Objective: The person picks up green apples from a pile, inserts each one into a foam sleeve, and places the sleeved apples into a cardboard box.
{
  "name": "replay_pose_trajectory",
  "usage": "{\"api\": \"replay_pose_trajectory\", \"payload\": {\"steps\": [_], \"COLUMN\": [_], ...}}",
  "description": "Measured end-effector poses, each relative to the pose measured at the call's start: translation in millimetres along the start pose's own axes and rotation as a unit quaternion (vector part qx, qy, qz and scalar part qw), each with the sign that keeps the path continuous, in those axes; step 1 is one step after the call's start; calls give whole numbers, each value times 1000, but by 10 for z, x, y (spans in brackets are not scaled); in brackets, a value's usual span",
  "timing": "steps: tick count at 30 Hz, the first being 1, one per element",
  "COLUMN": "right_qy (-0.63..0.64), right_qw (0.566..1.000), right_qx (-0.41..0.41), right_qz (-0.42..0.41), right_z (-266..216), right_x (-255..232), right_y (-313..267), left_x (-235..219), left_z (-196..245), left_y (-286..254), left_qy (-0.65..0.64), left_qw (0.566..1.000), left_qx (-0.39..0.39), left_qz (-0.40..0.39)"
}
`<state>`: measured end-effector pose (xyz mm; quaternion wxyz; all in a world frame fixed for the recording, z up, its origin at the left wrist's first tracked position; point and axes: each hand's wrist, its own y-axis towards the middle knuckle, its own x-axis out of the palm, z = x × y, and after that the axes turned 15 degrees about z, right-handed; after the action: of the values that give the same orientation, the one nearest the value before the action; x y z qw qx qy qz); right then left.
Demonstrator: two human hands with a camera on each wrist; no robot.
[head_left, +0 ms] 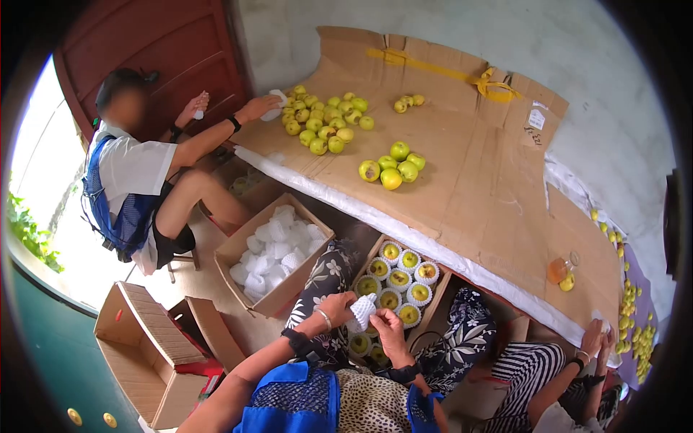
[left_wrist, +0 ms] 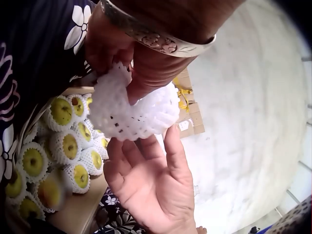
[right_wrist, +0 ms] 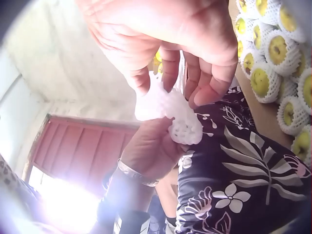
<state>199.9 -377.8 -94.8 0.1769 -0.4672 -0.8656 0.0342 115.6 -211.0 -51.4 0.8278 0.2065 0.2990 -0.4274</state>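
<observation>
A white foam net [head_left: 363,312] is stretched between both hands above a box of wrapped apples. My left hand [head_left: 336,310], with a bracelet at the wrist, grips one side of the net. In the left wrist view its thumb reaches into the foam [left_wrist: 141,114], and the right hand [left_wrist: 153,190] is below, fingertips at the edge. The right wrist view shows my right hand [right_wrist: 170,44] pinching the upper edge of the foam net [right_wrist: 165,102]; the left hand [right_wrist: 151,148] holds it from below. No apple is visible inside it.
The box [head_left: 437,307] of net-wrapped apples sits between my knees, beside a carton [head_left: 242,292] of foam nets. Loose apples [head_left: 317,146] lie on the cardboard-covered table [head_left: 462,209]. One person [head_left: 130,155] sits at left; another's hands [head_left: 593,339] are at right. An empty carton [head_left: 144,325] lies lower left.
</observation>
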Motion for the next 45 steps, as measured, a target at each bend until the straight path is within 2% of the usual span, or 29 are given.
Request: {"api": "replay_pose_trajectory", "payload": {"steps": [1, 3, 5, 6, 9, 12, 14, 15, 16, 18, 19, 20, 21, 24, 25, 26, 28, 31, 32, 33, 36, 37, 38, 40, 41, 43, 44, 45], "right_qy": [-17, 24, 62, 45, 21, 83, 147, 133, 127, 116, 114, 87, 75, 99, 118, 136, 123, 102, 96, 90, 87, 85, 82, 71, 48, 11, 33, 54], "right_qw": [999, 997, 990, 991, 994, 995, 988, 988, 990, 993, 993, 995, 995, 987, 983, 979, 980, 977, 981, 985, 986, 985, 985, 992, 995, 997, 998, 998], "right_qx": [-30, -29, -17, -28, -36, -1, 34, 64, 48, 16, 18, -13, -11, -45, -57, -67, -65, -36, -25, -13, 21, 32, 44, 2, -15, -40, -10, 20], "right_qz": [19, 74, 125, 121, 101, 52, -12, -42, -35, -24, 7, 36, 65, 120, 130, 140, 143, 182, 165, 148, 144, 144, 143, 102, 89, 72, 52, 32], "right_z": [-20, 12, 31, 41, 32, -176, -326, -301, -274, -280, -351, -321, -354, -484, -541, -596, -622, -551, -517, -486, -396, -348, -301, -214, -167, -119, -107, -136], "right_x": [2, -12, 3, -3, 0, 192, 284, 255, 254, 318, 374, 373, 362, 300, 316, 328, 302, 235, 234, 242, 264, 269, 285, 340, 358, 373, 378, 399], "right_y": [-6, 44, 77, 90, 67, 63, 39, 87, 110, 207, 256, 370, 451, 649, 669, 672, 672, 660, 646, 622, 590, 605, 608, 576, 567, 570, 577, 563], "left_x": [14, 37, 64, 71, 100, 36, -47, -49, -64, -131, -159, -206, -302, -273, -268, -243, -154, -169, -195, -159, -108, -109, -121, -152, -175, -139, -135, -184], "left_z": [-29, -100, -65, -37, -6, 84, 205, 224, 254, 344, 403, 464, 545, 426, 430, 413, 345, 239, 231, 168, 55, 68, 92, 174, 171, 56, 9, 59], "left_y": [7, 5, -15, -11, 39, 136, 215, 249, 291, 360, 395, 424, 439, 538, 511, 481, 453, 455, 442, 434, 389, 391, 397, 374, 367, 395, 414, 392], "left_qy": [0, 1, -23, -34, -43, -72, -25, 5, 34, -17, -56, -96, -107, -125, -175, -266, -440, -531, -555, -542, -424, -430, -405, -356, -288, -234, -206, -187], "left_qw": [1000, 997, 999, 998, 990, 980, 978, 973, 966, 962, 959, 953, 964, 961, 978, 961, 890, 804, 768, 802, 888, 881, 895, 921, 951, 971, 978, 980], "left_qx": [-1, -6, -25, -35, -45, 5, 40, 64, 88, 115, 121, 129, 113, 195, 80, 18, -108, -267, -319, -250, -179, -200, -185, -156, -113, -55, -25, -52], "left_qz": [-24, -71, -41, -25, 127, 185, 203, 222, 241, 246, 251, 255, 214, 149, 76, 71, 54, -3, -19, -15, 10, 7, 7, 8, 18, 14, 13, 38]}}
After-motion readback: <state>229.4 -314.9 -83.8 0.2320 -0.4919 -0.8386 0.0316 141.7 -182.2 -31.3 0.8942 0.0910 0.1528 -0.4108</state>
